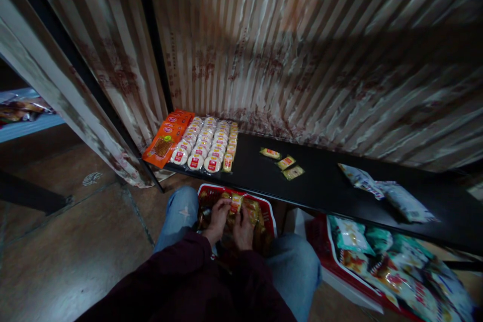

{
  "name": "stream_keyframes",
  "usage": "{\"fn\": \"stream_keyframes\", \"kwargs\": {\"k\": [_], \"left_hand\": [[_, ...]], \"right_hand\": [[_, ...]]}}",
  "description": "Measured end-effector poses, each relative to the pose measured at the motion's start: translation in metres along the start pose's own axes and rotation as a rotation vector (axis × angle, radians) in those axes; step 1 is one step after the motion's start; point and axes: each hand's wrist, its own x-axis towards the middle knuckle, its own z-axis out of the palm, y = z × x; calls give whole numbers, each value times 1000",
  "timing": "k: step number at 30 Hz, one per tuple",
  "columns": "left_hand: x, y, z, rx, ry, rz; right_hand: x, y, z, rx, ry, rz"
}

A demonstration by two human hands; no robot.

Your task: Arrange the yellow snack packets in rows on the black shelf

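Observation:
Above a red-and-white box (268, 211) between my knees, my two hands meet at a small yellow wrapped snack packet (236, 203). The fingers of my left hand (217, 221) are closed on its left side. My right hand (244, 230) has its fingertips closed at the packet's lower right. More wrapped snacks (253, 210) lie in the box, partly hidden by my hands. On the black shelf (252, 177) ahead stand rows of round white packets (199, 147), with a column of yellow packets (230, 147) along their right side.
An orange snack bag (166, 137) lies at the shelf's left end. Several loose yellow packets (286, 162) rest mid-shelf, and silvery bags (405, 202) farther right. A second box (334, 241) of bags stands at lower right. Curtain (264, 50) hangs behind; a black post (153, 30) rises at left.

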Motion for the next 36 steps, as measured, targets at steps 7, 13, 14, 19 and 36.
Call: {"fn": "stream_keyframes", "kwargs": {"k": [7, 13, 14, 19, 36], "left_hand": [[0, 16, 9, 17, -18, 85], [5, 28, 15, 60, -10, 89], [6, 31, 16, 65, -11, 96], [14, 45, 22, 76, -13, 166], [54, 77, 33, 59, 66, 300]], "right_hand": [[11, -16, -4, 15, 19, -19], [26, -33, -4, 13, 25, -23], [29, -36, -4, 9, 26, -16], [44, -52, 1, 9, 3, -19], [109, -69, 44, 35, 99, -288]]}}
